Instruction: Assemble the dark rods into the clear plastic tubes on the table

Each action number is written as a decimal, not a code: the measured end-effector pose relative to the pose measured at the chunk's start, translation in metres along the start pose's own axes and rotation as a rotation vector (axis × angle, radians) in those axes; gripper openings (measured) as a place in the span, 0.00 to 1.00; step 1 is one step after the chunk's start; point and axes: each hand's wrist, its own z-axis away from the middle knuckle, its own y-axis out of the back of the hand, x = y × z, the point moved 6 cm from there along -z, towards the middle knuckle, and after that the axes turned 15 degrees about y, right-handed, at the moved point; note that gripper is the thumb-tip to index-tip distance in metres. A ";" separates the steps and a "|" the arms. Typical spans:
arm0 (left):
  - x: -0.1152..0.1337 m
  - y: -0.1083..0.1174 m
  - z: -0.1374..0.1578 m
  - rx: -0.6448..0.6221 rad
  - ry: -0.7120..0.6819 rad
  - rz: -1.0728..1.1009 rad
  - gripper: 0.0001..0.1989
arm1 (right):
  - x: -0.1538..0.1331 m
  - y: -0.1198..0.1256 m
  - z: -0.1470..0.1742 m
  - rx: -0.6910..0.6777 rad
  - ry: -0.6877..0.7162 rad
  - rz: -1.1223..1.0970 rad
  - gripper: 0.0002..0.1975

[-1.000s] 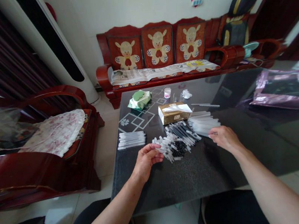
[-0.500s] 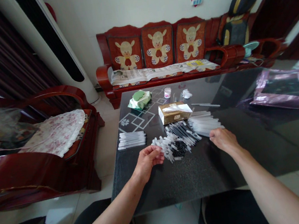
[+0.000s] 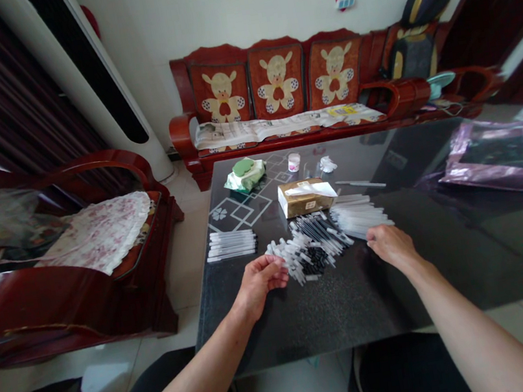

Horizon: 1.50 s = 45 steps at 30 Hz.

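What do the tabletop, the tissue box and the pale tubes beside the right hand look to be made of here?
Tabletop: glossy black, probably polished stone or glass; it mirrors blurred shapes.
Tissue box: likely printed card, with a gold front, a white end and straight folded edges.
Pale tubes: seemingly plastic, milky and slightly translucent, though the detail is too soft to be sure.

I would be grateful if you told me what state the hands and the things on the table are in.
White caps: loosely heaped
Black pieces: loosely heaped
Rods: loosely bunched
Tubes: piled lengthwise
Pens: lined up
Left hand: fingers curled by white caps, grip unclear
Right hand: fingers curled by tubes, grip unclear
Tissue box: open, tissue showing
Wipes pack: lid shut
Tissue: crumpled
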 end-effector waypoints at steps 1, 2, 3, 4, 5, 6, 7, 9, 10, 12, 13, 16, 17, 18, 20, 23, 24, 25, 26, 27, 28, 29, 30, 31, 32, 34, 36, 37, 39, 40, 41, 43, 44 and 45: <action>0.000 0.000 0.000 0.004 0.002 -0.002 0.15 | 0.000 -0.001 0.000 -0.012 -0.010 0.000 0.10; 0.000 0.000 0.000 0.009 0.003 -0.003 0.15 | 0.000 -0.002 0.000 -0.025 -0.019 0.000 0.10; 0.001 0.000 0.000 0.012 0.003 -0.004 0.14 | 0.000 -0.004 -0.001 -0.039 -0.025 0.000 0.09; 0.001 0.000 0.000 0.014 0.003 -0.005 0.14 | 0.000 -0.005 -0.001 -0.050 -0.027 0.002 0.09; 0.001 0.000 0.001 0.013 0.002 -0.005 0.14 | 0.000 -0.005 -0.001 -0.060 -0.026 0.004 0.09; 0.001 0.000 0.001 0.011 0.002 -0.005 0.15 | 0.000 -0.006 -0.002 -0.069 -0.023 0.007 0.09; 0.001 0.000 0.000 0.009 0.001 -0.005 0.15 | 0.000 -0.006 -0.001 -0.078 -0.022 0.010 0.09; 0.000 0.000 0.000 0.004 0.001 -0.002 0.15 | -0.001 -0.007 -0.001 -0.094 -0.014 0.014 0.09; 0.000 -0.001 0.001 0.003 0.001 0.000 0.15 | -0.002 -0.007 0.000 -0.101 -0.002 0.016 0.09; 0.001 -0.001 0.001 0.001 -0.002 0.004 0.15 | -0.006 -0.007 0.001 -0.114 0.030 0.017 0.10; 0.001 -0.001 0.001 0.001 -0.004 0.004 0.15 | -0.008 -0.007 0.001 -0.119 0.047 0.015 0.09; 0.003 0.000 0.002 0.020 -0.015 -0.002 0.16 | -0.012 -0.008 0.003 -0.156 0.059 -0.016 0.09; 0.003 0.000 0.001 0.027 -0.018 -0.005 0.16 | -0.012 -0.008 0.004 -0.172 0.054 -0.034 0.10; 0.004 0.001 0.001 0.031 -0.020 -0.007 0.17 | -0.013 -0.009 0.005 -0.184 0.047 -0.052 0.10; 0.004 0.002 0.000 0.032 -0.027 -0.006 0.17 | -0.012 -0.008 0.006 -0.191 0.034 -0.090 0.10; 0.004 0.003 -0.001 0.028 -0.035 -0.003 0.18 | -0.012 -0.004 0.010 -0.159 0.045 -0.185 0.09; 0.003 0.003 -0.001 0.029 -0.034 -0.002 0.18 | -0.013 -0.003 0.012 -0.144 0.051 -0.228 0.08; 0.003 0.003 -0.001 0.031 -0.031 -0.002 0.18 | -0.013 -0.002 0.014 -0.131 0.055 -0.272 0.08; 0.003 0.004 -0.001 0.035 -0.028 -0.002 0.18 | -0.014 -0.001 0.015 -0.118 0.056 -0.312 0.08; 0.002 0.004 -0.001 0.040 -0.023 -0.003 0.18 | -0.014 0.000 0.017 -0.106 0.054 -0.345 0.07; 0.002 0.004 -0.001 0.045 -0.020 -0.003 0.18 | -0.014 0.001 0.018 -0.097 0.048 -0.373 0.07; 0.002 0.004 -0.001 0.049 -0.018 -0.004 0.18 | -0.015 0.001 0.019 -0.092 0.042 -0.399 0.06; 0.002 0.004 -0.001 0.051 -0.019 -0.005 0.18 | -0.015 0.001 0.020 -0.088 0.034 -0.427 0.06; 0.002 0.004 -0.001 0.051 -0.020 -0.006 0.18 | -0.017 0.002 0.021 -0.087 0.027 -0.459 0.06; 0.002 0.004 -0.001 0.050 -0.022 -0.008 0.17 | -0.019 0.002 0.022 -0.087 0.025 -0.495 0.05; 0.003 0.004 -0.001 0.048 -0.029 -0.011 0.17 | -0.028 0.003 0.024 -0.088 0.048 -0.591 0.04; 0.004 0.004 -0.001 0.047 -0.039 -0.010 0.17 | -0.044 0.006 0.026 -0.096 0.101 -0.726 0.02; 0.005 0.004 0.000 0.048 -0.041 -0.008 0.17 | -0.055 0.008 0.027 -0.107 0.130 -0.805 0.01; 0.005 0.004 0.000 0.051 -0.041 -0.006 0.18 | -0.079 0.011 0.033 -0.146 0.188 -0.953 0.01; 0.006 0.004 0.000 0.054 -0.040 -0.007 0.18 | -0.092 0.013 0.035 -0.164 0.222 -1.008 0.01; 0.006 0.004 0.000 0.057 -0.040 -0.008 0.18 | -0.104 0.014 0.038 -0.179 0.253 -1.045 0.01; 0.007 0.004 0.001 0.060 -0.045 -0.013 0.18 | -0.123 0.017 0.043 -0.212 0.311 -1.079 0.01; 0.008 0.004 0.001 0.061 -0.049 -0.016 0.17 | -0.128 0.017 0.044 -0.226 0.334 -1.078 0.01; 0.008 0.005 0.002 0.064 -0.053 -0.021 0.17 | -0.132 0.017 0.045 -0.234 0.351 -1.066 0.02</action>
